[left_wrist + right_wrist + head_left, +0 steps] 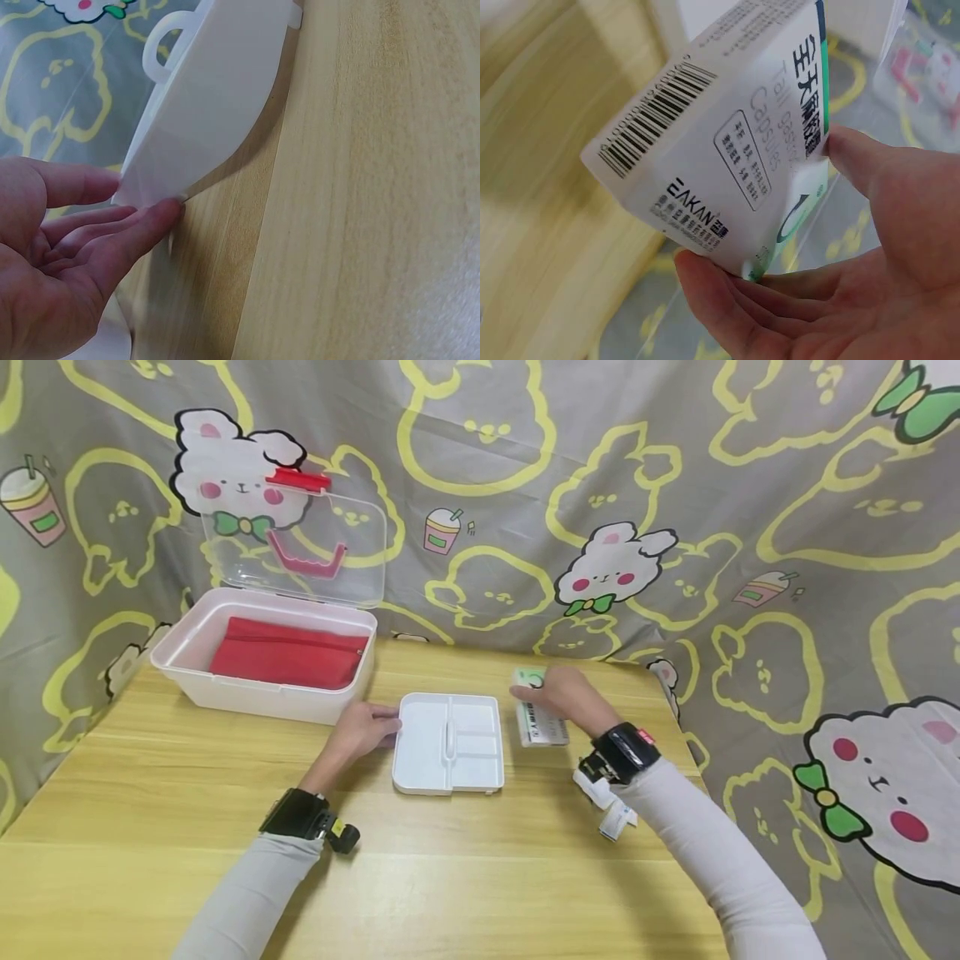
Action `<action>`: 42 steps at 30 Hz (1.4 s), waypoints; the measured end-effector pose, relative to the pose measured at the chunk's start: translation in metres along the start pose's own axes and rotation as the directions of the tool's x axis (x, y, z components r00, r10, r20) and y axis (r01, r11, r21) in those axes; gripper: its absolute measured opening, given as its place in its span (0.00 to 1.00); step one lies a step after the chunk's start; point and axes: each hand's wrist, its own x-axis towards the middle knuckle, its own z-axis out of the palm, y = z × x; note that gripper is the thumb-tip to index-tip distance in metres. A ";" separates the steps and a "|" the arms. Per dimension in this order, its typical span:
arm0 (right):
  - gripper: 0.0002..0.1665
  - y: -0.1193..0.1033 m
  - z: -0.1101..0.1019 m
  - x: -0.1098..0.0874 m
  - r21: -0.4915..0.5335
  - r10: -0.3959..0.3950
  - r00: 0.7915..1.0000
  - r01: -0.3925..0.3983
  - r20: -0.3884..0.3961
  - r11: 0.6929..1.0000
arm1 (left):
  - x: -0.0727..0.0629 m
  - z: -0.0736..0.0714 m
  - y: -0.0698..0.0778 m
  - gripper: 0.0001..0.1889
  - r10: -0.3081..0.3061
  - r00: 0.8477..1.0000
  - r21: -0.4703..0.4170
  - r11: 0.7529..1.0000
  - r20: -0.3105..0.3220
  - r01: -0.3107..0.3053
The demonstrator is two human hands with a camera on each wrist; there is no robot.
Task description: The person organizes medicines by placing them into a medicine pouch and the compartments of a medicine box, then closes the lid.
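A white divided tray (pixel 422 743) with a raised middle handle sits at the centre of the table. My left hand (pixel 362 729) is at the tray's left side; in the left wrist view, the fingers and thumb of that hand (pixel 71 247) pinch a corner of the white tray (pixel 202 97). To the right of the tray, my right hand (pixel 564 697) holds a white and green medicine box (pixel 542 727) by its far end. Close up, the right hand (pixel 832 277) grips the capsule box (pixel 712 142), whose barcode and printed text face the camera.
At the back left stands a white plastic case (pixel 262 693), its clear lid (pixel 360 547) raised, with a red pouch (pixel 292 652) inside. Small white packets (pixel 617 818) lie on the table (pixel 465 877) below the right wrist. A patterned curtain (pixel 495 427) hangs behind.
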 end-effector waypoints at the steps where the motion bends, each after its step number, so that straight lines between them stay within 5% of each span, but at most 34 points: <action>1: 0.40 -0.008 0.003 0.000 0.009 -0.015 1.000 0.015 -0.003 1.000 | 0.000 0.000 0.000 0.20 0.000 1.000 0.000 1.000 -0.002 0.000; 11: 0.55 -0.065 0.030 0.001 0.082 -0.176 0.984 0.174 0.014 0.981 | 0.001 0.002 0.000 0.20 -0.012 1.000 -0.011 1.000 0.003 0.012; 18: 0.50 -0.089 0.043 0.002 0.143 -0.239 0.969 0.228 0.063 0.963 | 0.001 0.003 0.002 0.20 -0.022 1.000 0.001 1.000 0.016 0.022; 42: 0.55 -0.132 0.080 0.007 0.109 -0.255 0.966 0.250 0.034 0.962 | 0.003 -0.005 -0.001 0.20 -0.009 0.999 -0.022 1.000 0.046 0.010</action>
